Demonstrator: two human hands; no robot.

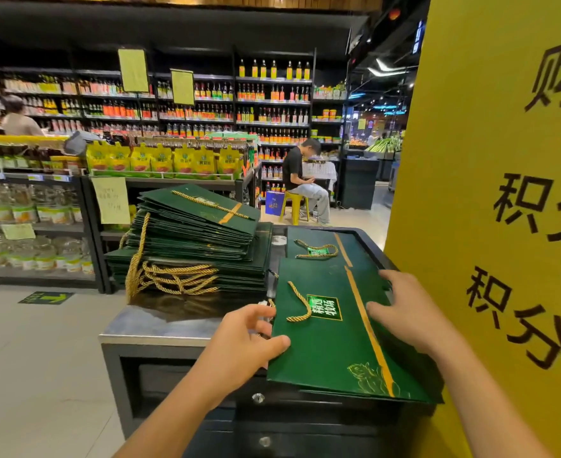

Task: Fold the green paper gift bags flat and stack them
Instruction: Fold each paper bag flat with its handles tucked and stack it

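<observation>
A flat green paper gift bag (328, 352) with a gold stripe and a gold rope handle lies at the front right of the metal counter (160, 328). My left hand (249, 338) grips its left edge, thumb on top. My right hand (404, 309) rests on its right side with fingers spread over the gold stripe. Behind it lies another flat green bag (318, 246). A tall stack of flat green bags (193, 246) with gold handles hanging out stands on the counter's left side.
A large yellow sign (490, 193) rises directly to the right of the counter. Store shelves (41, 226) full of goods stand to the left and behind. A person sits on a yellow stool (294, 206) in the aisle beyond. Drawers with locks (258, 397) face me below the countertop.
</observation>
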